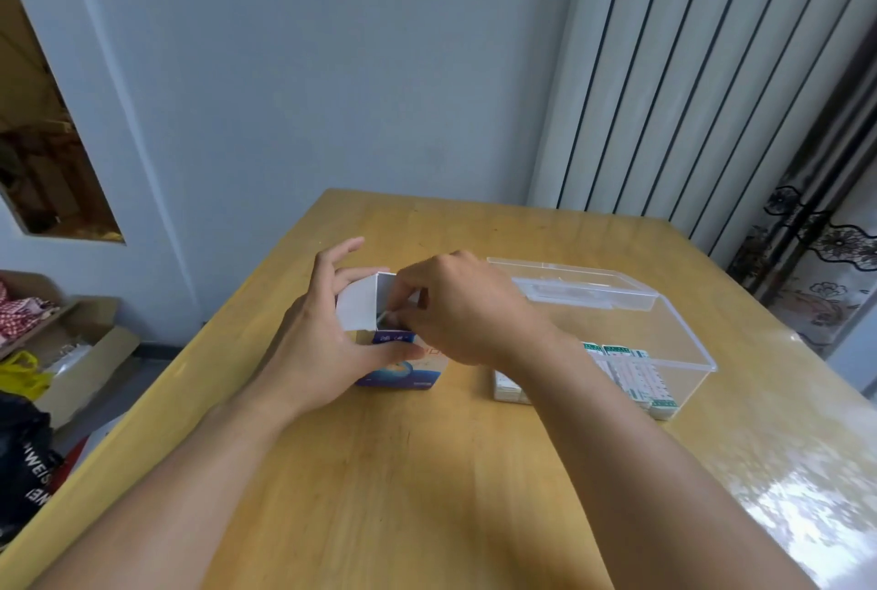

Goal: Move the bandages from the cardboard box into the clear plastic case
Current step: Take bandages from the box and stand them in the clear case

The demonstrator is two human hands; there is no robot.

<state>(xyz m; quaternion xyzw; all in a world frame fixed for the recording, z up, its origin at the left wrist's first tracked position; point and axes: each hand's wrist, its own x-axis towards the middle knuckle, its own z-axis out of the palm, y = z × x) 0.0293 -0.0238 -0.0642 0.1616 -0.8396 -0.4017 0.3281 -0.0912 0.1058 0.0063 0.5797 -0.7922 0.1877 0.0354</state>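
Both bare forearms reach in from the lower edge of the frame and meet at the centre. The left hand (327,333) wraps the small blue-and-white cardboard box (401,361), thumb across its printed front, fingers raised behind the open white flap; its grip is clamped on the box. The right hand (467,309) bends at the wrist over the box mouth, fingertips together in a pinch on the top edge of a thin white bandage strip (383,317) that stands inside the opening.

Right of centre, a clear rectangular plastic case (683,342) sits open, and a row of white bandage packets with green print (631,373) lies along its near wall.

Box and case rest well apart on a pale yellow wooden table (427,471), glossy at the lower right. Behind it stand a grey-blue wall (332,67) and, at the upper right, a white ribbed panel (688,67). At the lower left of the frame, an open brown carton (80,342) sits on the floor.
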